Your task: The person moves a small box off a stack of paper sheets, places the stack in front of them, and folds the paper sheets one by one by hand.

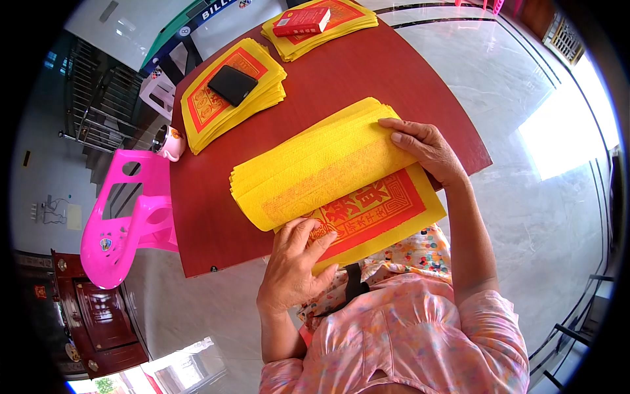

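Observation:
A thick stack of yellow paper point(321, 164) lies curled over on the red-brown table, its plain back side up. Beneath the fold shows a yellow sheet with a red printed panel point(377, 207), at the table's front edge. My right hand point(426, 148) grips the right end of the folded stack, thumb and fingers closed on it. At the near left edge of the fold, my left hand point(298, 259) has its fingers apart, with the fingertips on the printed sheet and the curl of paper; whether they pinch anything is unclear.
On the table point(348, 75), a black phone point(232, 85) lies on a second paper stack point(216, 125), and a red book point(302, 21) on a third point(354, 23). A pink cup point(172, 144) is by the left edge. A pink plastic chair point(134, 210) stands left.

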